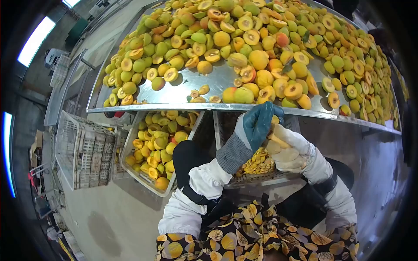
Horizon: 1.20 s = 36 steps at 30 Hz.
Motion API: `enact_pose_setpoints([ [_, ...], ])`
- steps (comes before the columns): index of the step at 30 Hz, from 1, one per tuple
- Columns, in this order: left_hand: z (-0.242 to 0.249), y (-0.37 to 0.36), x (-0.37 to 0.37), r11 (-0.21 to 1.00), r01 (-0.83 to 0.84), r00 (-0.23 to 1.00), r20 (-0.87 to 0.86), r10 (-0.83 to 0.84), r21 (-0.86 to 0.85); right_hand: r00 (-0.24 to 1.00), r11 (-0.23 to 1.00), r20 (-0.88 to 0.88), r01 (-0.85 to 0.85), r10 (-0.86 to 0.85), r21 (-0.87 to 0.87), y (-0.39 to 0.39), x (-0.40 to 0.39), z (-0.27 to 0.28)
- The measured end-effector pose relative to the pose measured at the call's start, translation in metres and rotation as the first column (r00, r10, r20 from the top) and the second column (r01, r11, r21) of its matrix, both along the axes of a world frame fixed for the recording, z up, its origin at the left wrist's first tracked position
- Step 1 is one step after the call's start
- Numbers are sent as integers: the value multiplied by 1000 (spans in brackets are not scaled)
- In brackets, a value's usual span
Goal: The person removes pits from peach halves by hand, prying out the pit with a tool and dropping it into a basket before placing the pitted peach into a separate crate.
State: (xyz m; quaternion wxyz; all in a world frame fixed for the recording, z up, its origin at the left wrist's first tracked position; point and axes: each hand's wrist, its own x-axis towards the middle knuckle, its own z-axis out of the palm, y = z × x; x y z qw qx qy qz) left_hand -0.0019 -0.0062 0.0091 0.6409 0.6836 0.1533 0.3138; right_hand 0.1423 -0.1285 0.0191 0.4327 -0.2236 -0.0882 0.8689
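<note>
My left hand [261,124], in a blue-green glove with a grey knit cuff, is closed at the table's front edge. A small yellow part of a peach [275,119] shows at its fingertips; the glove hides the rest. Close against it on the right is my right hand [289,150], in a pale glove, its fingers curled shut. Something tan and slim [278,140] shows at those fingers; I cannot make out what it is. Below both hands, a crate [265,179] holds small yellow-brown pieces that look like peach pits [260,163].
Whole and halved peaches [259,59] are heaped on a metal table [209,82] with a raised rim. A white crate [163,191] of peach halves [159,143] stands on the floor at left. Beyond it are stacked plastic crates [89,152].
</note>
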Motion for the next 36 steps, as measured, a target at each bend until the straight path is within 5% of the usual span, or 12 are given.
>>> enact_pose_setpoints([
  [2, -4, 4, -4, 988, 5, 1000, -3, -5, -157, 901, 980, 434, -107, 23, 169, 1, -3, 3],
  [6, -6, 36, -23, 853, 82, 983, -98, -155, -516, 51, 571, 796, -669, -604, 476, 21, -20, 2],
  [7, -13, 45, -31, 784, 119, 984, -35, -177, -609, -155, 757, 872, -581, -465, 300, 15, -28, 13],
  [10, 11, 54, -99, 846, -286, 936, -58, 347, 450, -387, 801, 862, -598, -328, 36, 13, -23, 14],
  [12, -33, 110, -165, 879, -410, 784, -398, 476, 243, -468, 828, 839, -559, -277, -38, 6, -14, 1],
  [14, -3, 106, -153, 534, -128, 347, -467, 813, 835, -460, 827, 848, -561, -263, -48, 1, -12, -8],
  [17, 8, 99, -76, 582, -161, 642, -363, 675, 797, -426, 832, 875, -553, -231, -50, -1, -20, -9],
  [22, 11, 100, 45, 650, 388, 465, -748, 474, 653, -470, 843, 853, -533, -227, -70, -1, -16, -9],
  [28, -16, 151, 17, 456, 318, 542, -554, 631, 831, -450, 870, 850, -493, -274, 20, -14, -3, -16],
  [31, -21, 172, -8, 776, -13, 639, -592, 492, 631, -332, 900, 875, -374, -353, 222, -12, -9, -5],
  [32, -9, 157, -20, 978, -158, 836, -509, 205, 133, -283, 901, 875, -306, -393, 306, -11, -10, 1],
  [36, -13, 84, -25, 735, 376, 926, 257, -276, -564, 317, 964, 912, 35, -260, 262, -2, -12, 53],
])
